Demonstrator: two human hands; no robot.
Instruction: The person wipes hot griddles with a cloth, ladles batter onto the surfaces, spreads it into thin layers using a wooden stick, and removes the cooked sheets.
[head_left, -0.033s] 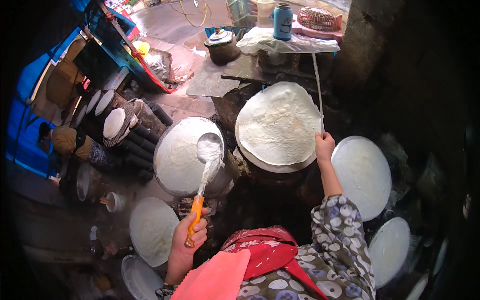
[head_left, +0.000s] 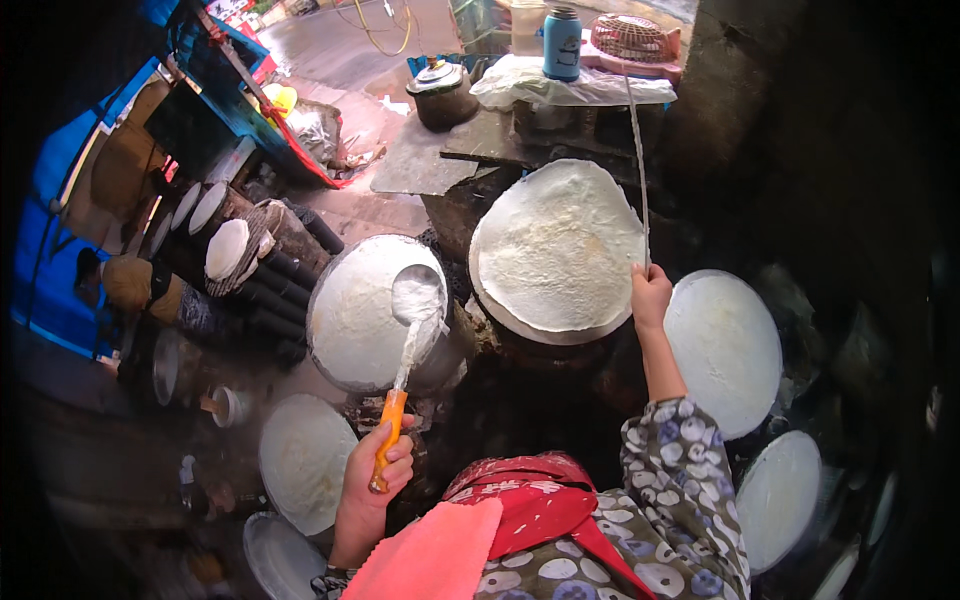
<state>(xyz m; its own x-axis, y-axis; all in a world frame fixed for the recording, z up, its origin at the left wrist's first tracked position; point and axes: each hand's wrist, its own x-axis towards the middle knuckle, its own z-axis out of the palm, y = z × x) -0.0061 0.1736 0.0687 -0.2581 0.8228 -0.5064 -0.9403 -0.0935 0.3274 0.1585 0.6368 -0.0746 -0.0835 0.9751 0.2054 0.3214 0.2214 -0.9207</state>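
My left hand (head_left: 378, 475) is wrapped round the orange handle of a ladle (head_left: 416, 294). White batter coats the ladle's bowl and shaft, which are over a round white-covered pan (head_left: 355, 310) on the left. In my right hand (head_left: 652, 296) is the lower end of a long thin pale stick (head_left: 639, 160), pointing away from me. This hand is at the right edge of a large thin pale pancake (head_left: 558, 245). The pancake rests on a round griddle (head_left: 560, 336), whose rim shows below it. Whether the stick touches the pancake, I cannot tell.
Round white discs stand at right (head_left: 723, 352), lower right (head_left: 780, 503) and lower left (head_left: 307, 464). Farther off are a lidded pot (head_left: 441, 100), a blue flask (head_left: 562, 45) and a pink fan (head_left: 632, 42). Another person (head_left: 140, 285) is at far left beside black pipes (head_left: 285, 285).
The stick's far tip has risen slightly and now overlaps the plastic-covered ledge. My left hand and the ladle stay in place.
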